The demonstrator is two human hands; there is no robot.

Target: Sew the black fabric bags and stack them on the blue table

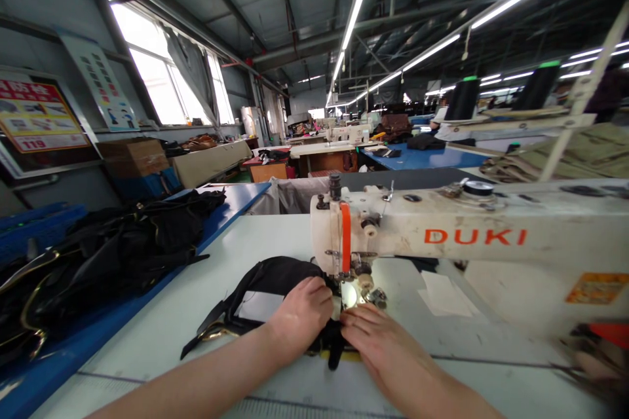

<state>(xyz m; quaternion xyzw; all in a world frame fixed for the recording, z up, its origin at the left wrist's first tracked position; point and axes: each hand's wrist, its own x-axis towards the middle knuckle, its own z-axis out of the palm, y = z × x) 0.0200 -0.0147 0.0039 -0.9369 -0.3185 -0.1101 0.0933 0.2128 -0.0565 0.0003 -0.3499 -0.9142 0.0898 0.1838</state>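
A black fabric piece (275,270) with a white rectangular patch (259,306) and a gold-coloured zipper edge (215,332) lies under the head of a white sewing machine (393,222). My left hand (305,309) is closed on the black fabric, just left of the needle area, its fingertips partly hidden. Across from it, my right hand (368,334) lies with fingers stretched flat on the fabric's right edge, below the lit presser foot. A short black strap end (335,350) pokes out toward me between the hands. The needle itself is hidden.
Loose white paper pieces (447,294) lie right of the needle. On the left, a blue table (196,262) bears a heap of black fabric pieces (132,242). A pale thread stand (584,91) rises behind the machine, and a ruler scale (275,408) runs along the table's near edge.
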